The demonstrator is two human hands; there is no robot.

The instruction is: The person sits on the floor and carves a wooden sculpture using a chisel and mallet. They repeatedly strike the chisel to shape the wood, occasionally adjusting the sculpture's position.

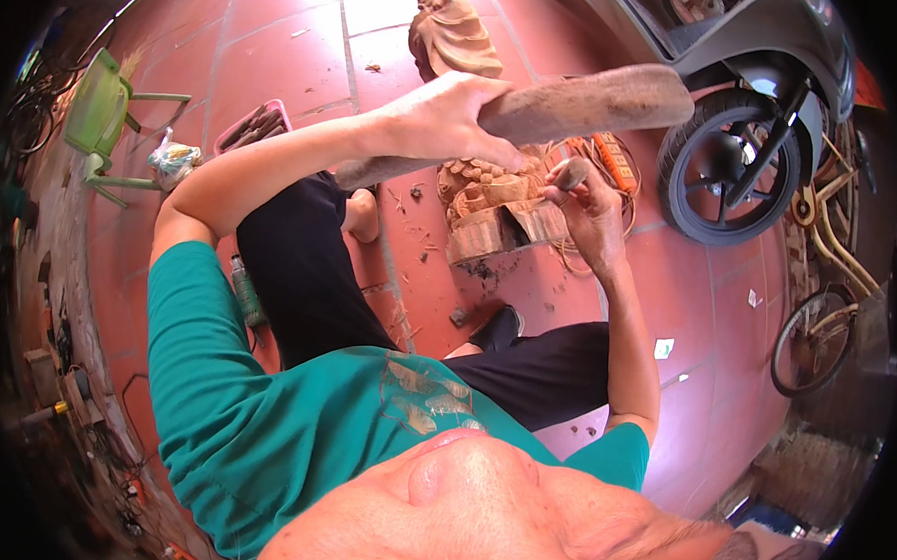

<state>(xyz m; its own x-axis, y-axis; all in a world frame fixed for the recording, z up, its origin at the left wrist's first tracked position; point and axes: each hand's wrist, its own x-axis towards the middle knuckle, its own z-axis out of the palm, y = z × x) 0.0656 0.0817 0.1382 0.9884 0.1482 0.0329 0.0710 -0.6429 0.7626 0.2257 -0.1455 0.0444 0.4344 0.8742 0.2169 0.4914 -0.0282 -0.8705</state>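
A long, paddle-shaped wooden mallet (pixel 596 104) lies across my left hand (pixel 451 118), whose fingers are wrapped round its middle. It is raised above a carved wooden figure (pixel 497 197) on the floor in front of me. On the right of the carving, my right hand (pixel 593 221) is closed round a chisel (pixel 571 173). Only the rounded butt of its handle shows; the blade is hidden. The carving has rounded, bumpy relief on top and a flat-cut base, with wood chips around it. The mallet and my left hand cover part of its far side.
A second carved statue (pixel 454 40) stands beyond. Left are a pink tray (pixel 255 123) of tools, a green chair (pixel 97 115), a plastic bag (pixel 174 158) and a green bottle (pixel 246 291). An orange power strip (pixel 614 162) and a motorbike wheel (pixel 719 167) are right.
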